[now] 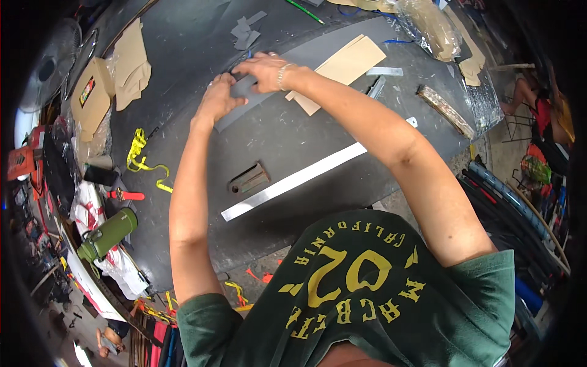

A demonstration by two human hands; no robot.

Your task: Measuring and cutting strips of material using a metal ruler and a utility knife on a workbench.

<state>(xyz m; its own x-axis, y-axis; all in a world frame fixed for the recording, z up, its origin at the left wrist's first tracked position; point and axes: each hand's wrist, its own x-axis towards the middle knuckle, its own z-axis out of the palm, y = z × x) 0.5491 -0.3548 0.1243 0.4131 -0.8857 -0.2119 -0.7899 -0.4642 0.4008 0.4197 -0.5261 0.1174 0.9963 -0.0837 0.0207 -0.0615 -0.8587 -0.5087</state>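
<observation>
Both hands on a long gray sheet, small scraps lying apart

The gray sheet [318, 50] lies on the bench [330, 137], under the hands and stretching away to their right. The left hand [219, 98] and right hand [264, 70] meet at its left end, close together, thumbs away from the fingers; whether the fingertips pinch the edge or only press on it, I cannot tell. Tan card pieces [348, 60] lie just right of the right hand, partly over the sheet.

Judging by the gray scraps [246, 33] beyond the hands, some cutting is done; the sheet itself remains long, and how much work is left does not show. The cutter knife [376, 87] lies unheld past the right forearm. Nearer the body, a steel ruler [299, 179] runs under the right arm. Left of the left forearm are a yellow tape measure [137, 147] and a green bottle [109, 235].
</observation>
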